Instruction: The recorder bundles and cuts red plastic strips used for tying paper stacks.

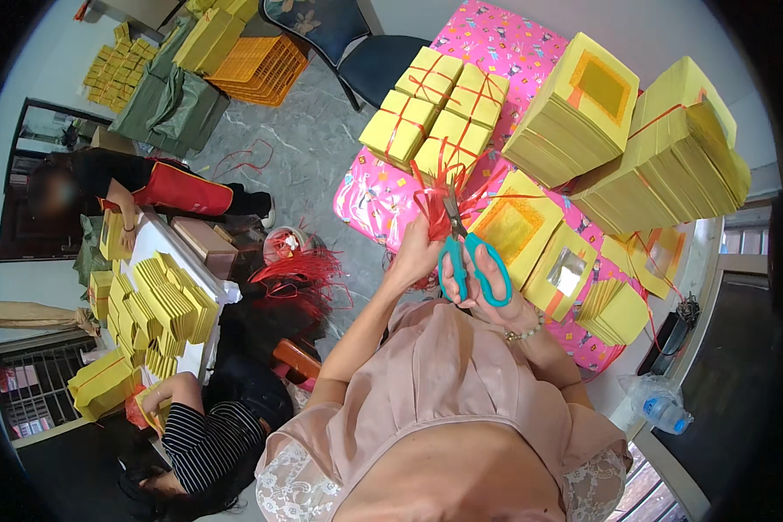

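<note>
Teal scissors (457, 229), centre frame: our right hand (506, 309) has its fingers wrapped round the loops! Left of the blades, our left hand's (416, 252) fingers clutch red strips (433, 207).

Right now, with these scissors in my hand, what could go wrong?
Your right hand has the scissors pointing up close beside your left hand, so a slip might nick a finger.
The blades are also among the loose red ribbons, near the tied yellow bundle, so they could snag or cut its ties.
The tall yellow stack on the pink table cover looks uneven and might slide if bumped.
</note>
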### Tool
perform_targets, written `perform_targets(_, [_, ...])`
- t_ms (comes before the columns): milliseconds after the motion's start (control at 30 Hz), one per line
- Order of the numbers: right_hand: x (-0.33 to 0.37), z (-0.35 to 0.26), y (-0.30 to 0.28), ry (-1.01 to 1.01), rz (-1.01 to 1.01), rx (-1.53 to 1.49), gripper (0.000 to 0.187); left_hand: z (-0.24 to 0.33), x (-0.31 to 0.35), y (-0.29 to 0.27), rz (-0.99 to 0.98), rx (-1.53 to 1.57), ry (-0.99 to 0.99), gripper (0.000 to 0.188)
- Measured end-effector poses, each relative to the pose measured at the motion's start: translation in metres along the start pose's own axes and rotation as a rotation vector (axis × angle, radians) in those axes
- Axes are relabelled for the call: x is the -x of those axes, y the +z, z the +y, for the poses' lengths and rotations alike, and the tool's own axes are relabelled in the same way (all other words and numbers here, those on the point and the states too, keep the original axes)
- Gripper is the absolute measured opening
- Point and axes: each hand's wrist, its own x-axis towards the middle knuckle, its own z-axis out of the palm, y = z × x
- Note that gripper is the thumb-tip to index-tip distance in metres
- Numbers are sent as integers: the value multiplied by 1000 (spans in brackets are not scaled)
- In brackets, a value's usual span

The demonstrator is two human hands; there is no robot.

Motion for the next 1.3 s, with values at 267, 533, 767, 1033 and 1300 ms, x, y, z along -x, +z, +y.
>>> perform_targets(267, [3, -4, 3, 36, 80, -16, 59, 1, -1, 0, -14, -8, 10, 51])
perform_targets(533, [5, -7, 4, 3, 14, -2, 59, 4, -1, 0, 1, 32, -21, 36])
perform_targets(767, [2, -11, 0, 21, 48, 4, 53, 2, 0, -2, -38, -9, -26, 49])
perform_targets(1033, [-4, -16, -10, 3, 149, 74, 53, 0, 2, -1, -65, -58, 39, 47])
perform_targets(1300, [12, -22, -14, -51, -30, 78, 53, -3, -6, -4, -73, 170, -67, 31])
